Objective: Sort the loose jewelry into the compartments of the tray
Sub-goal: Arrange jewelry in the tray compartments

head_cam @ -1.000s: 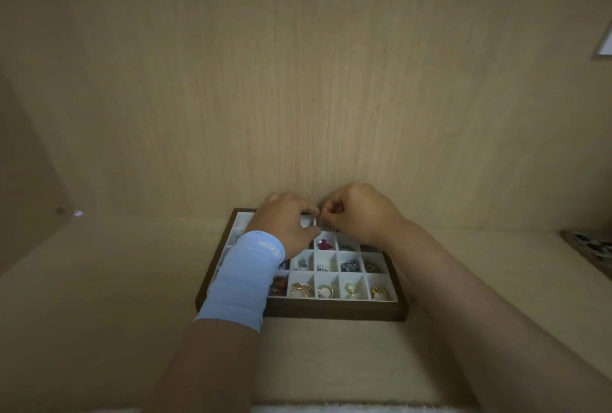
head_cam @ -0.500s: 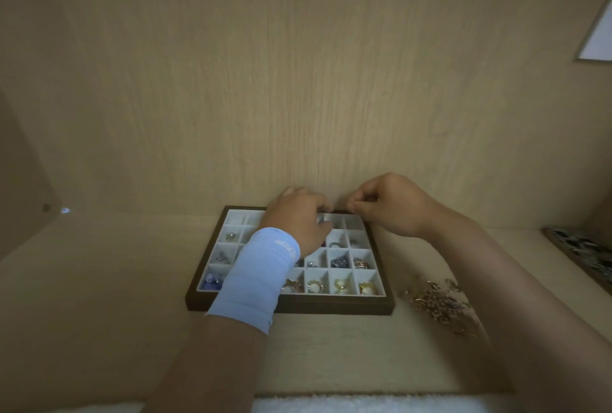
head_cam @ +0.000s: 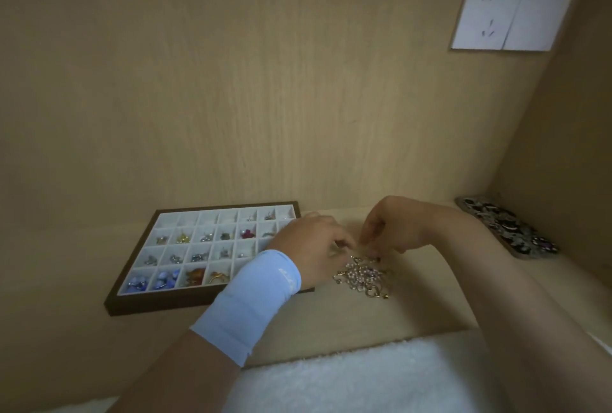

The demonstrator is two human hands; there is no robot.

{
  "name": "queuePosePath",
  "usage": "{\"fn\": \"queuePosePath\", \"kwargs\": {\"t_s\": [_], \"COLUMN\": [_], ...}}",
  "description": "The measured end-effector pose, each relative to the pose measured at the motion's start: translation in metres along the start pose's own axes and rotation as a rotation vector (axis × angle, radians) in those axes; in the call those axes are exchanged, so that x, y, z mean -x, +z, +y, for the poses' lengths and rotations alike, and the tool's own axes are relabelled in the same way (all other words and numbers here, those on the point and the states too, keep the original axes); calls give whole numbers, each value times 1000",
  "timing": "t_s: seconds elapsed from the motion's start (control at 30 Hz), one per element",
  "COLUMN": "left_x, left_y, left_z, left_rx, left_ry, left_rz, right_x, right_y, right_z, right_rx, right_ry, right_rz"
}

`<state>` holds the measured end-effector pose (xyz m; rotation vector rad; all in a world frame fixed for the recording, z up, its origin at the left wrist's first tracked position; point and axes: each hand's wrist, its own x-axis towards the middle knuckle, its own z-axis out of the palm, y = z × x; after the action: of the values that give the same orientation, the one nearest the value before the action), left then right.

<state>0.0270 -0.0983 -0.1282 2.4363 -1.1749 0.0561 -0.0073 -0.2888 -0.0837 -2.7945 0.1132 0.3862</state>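
Observation:
A dark-framed tray (head_cam: 159, 303) with white compartments lies on the wooden shelf at the left; many compartments hold small pieces, the far-left back ones look bare. Right of it sits a pile of loose jewelry (head_cam: 362, 277), gold and pearly. My left hand (head_cam: 311, 247), with a light blue wristband, reaches past the tray's right edge to the pile's far side. My right hand (head_cam: 390, 227) meets it there, fingers pinched down at the top of the pile. Whether either hand holds a piece is hidden by the fingers.
A second dark tray (head_cam: 503, 227) full of dark pieces lies at the far right by the side wall. A white wall socket (head_cam: 511, 13) is on the back panel. White fluffy fabric (head_cam: 347, 379) covers the near edge.
Both hands have left the tray's back row and moved right to the loose pile. The view has swung right, so the tray now sits at the left.

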Motion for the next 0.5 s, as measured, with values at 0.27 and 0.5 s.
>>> {"fn": "queuePosePath", "kwargs": {"t_s": [0.27,0.5], "left_x": [1,-1], "left_y": [9,11], "left_z": [-4,-7], "left_rx": [-32,189], "left_ry": [41,-41], "left_rz": [-21,102], "right_x": [-5,-7], "right_y": [7,7], "right_z": [0,1], "right_rx": [-40,-372], "right_ry": [-8,-60], "right_rz": [-3,54]}}
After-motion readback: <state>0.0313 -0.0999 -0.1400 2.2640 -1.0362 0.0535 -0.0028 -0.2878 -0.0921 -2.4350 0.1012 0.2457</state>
